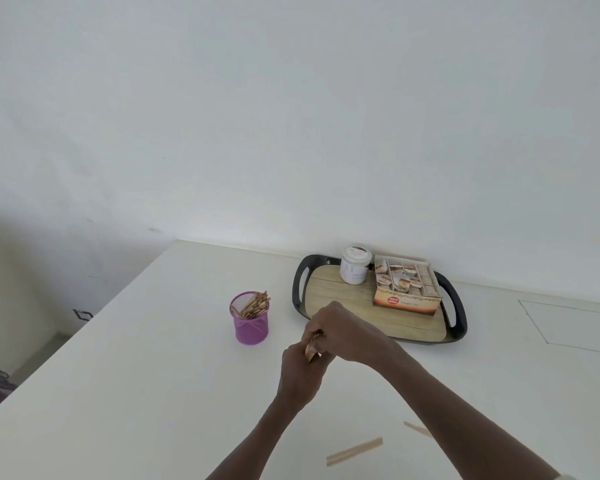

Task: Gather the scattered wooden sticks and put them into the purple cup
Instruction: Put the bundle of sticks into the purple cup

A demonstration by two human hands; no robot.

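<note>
While the left hand [300, 370] and right hand [340, 332] meet above the white table [146, 358], both pinching a small bundle of wooden sticks [313, 351], loose sticks [354, 452] lie near the front edge and the purple cup [250, 322], just left, already holds many. They look light, stiff and thin, likely easiest pinched mid-length. A tray [378, 306] stands against the pale wall.
</note>
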